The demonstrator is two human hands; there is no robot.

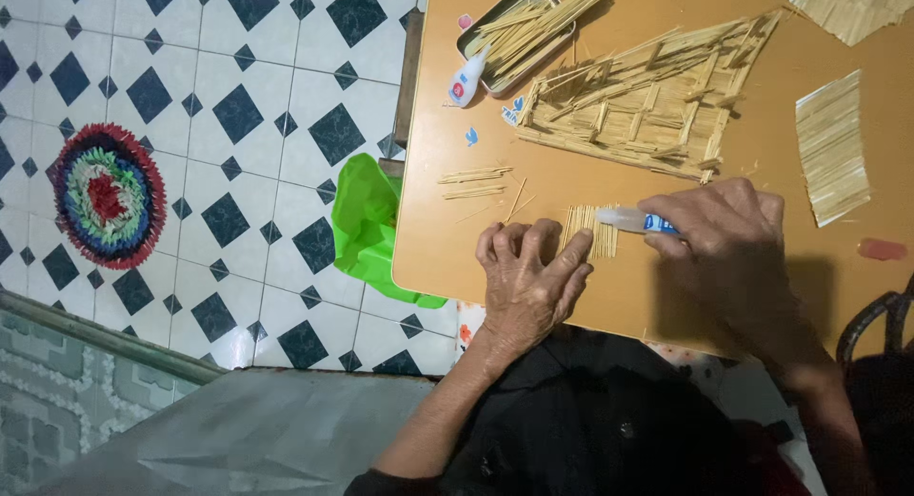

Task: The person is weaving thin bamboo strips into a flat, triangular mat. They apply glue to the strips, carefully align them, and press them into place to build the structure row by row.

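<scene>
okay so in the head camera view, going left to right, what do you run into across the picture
Round woven mat on the tiled floor → green plastic bag at the table edge → left hand pressing a row of sticks → glue bottle → right hand holding it → flat stick panel → pink piece.

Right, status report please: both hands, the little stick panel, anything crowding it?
Left hand flat, pinning the stick panel. Right hand holds a glue bottle, nozzle over the panel. Loose sticks lie beside it on the table, not touching.
</scene>
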